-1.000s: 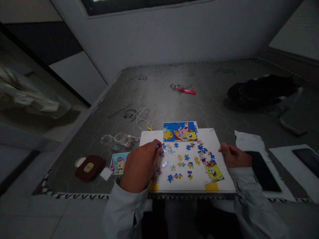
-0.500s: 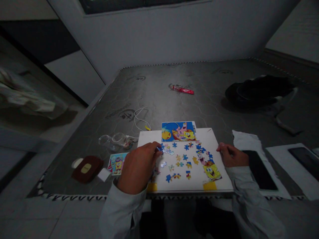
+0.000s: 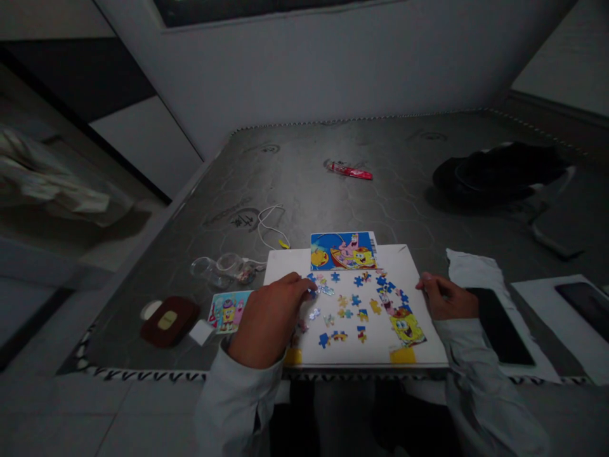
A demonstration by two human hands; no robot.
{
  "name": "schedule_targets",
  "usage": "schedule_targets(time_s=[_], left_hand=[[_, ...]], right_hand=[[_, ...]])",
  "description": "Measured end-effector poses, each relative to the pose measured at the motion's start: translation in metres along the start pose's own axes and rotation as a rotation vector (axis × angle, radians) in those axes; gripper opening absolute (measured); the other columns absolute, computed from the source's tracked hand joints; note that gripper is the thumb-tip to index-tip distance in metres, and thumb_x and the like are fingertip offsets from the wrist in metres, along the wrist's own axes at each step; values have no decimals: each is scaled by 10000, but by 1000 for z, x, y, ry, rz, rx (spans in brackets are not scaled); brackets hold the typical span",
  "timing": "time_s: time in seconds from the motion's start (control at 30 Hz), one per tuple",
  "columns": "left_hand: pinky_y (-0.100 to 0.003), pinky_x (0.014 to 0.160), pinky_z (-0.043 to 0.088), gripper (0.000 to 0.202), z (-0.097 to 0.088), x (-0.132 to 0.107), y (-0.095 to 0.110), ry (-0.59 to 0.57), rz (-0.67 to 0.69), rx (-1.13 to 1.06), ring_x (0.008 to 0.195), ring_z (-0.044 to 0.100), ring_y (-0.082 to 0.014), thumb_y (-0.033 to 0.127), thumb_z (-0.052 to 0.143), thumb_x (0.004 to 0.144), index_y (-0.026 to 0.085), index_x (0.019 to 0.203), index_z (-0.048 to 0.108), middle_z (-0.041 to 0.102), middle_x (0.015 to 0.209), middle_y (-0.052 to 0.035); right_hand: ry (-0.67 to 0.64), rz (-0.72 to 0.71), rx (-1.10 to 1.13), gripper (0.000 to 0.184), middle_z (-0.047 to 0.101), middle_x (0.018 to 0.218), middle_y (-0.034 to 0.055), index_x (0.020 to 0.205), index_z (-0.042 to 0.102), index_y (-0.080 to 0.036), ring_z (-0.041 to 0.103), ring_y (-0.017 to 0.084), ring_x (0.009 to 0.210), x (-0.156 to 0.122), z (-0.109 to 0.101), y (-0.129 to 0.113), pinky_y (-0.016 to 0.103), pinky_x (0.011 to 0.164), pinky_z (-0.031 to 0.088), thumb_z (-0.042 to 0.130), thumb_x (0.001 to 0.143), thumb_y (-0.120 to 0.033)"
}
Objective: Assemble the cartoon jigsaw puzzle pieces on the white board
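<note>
Your left hand [image 3: 269,320] is curled, its fingertips [image 3: 304,284] at a blue jigsaw piece [image 3: 311,292] by the cluster on the white board [image 3: 285,263]; you can't tell whether they grip it. Your right hand [image 3: 445,298] rests loosely curled on the board's right edge, holding nothing visible. The other pieces [image 3: 354,299] lie scattered across the board, some joined into small groups, with the picture card [image 3: 343,251] at its far edge. A phone [image 3: 499,327] lies just beyond your right hand, and a small SpongeBob card [image 3: 228,311] lies just beyond your left, on the grey mattress [image 3: 304,190].
</note>
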State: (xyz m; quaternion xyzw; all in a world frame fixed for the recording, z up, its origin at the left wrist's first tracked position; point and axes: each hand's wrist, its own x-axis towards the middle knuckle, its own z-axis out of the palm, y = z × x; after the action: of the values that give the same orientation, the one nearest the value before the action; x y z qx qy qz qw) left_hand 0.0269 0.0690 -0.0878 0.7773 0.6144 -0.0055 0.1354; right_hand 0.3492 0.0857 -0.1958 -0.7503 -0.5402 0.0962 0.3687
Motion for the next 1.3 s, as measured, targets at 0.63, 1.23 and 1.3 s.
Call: schedule_targets(time_s=[0.63,1.23,1.3], left_hand=[[-355,961,509,495,-3,-1,1,-173,44,5,1148,662,-243,59,647,808,297,1242,636,660,1318,-54],[-348,692,453,241,4,1,-2,-112,-157,13,900,726,-276,280,421,1020,284,1122,640,756,987,-58],[-334,693,443,221,6,2,-1,-100,-134,-12,918,721,-261,266,442,1010,303,1082,647,755,995,-30]], right_hand=[[-1,4,2,542,598,577,11,784,737,-188,504,157,513,0,1,1,279,532,335,476,919,-643],[-20,-15,-34,542,582,593,7,801,731,-184,476,154,503,1,0,4,291,512,326,454,925,-633],[-28,-2,-26,557,581,581,11,794,732,-187,491,168,504,2,1,6,296,504,328,455,914,-655]])
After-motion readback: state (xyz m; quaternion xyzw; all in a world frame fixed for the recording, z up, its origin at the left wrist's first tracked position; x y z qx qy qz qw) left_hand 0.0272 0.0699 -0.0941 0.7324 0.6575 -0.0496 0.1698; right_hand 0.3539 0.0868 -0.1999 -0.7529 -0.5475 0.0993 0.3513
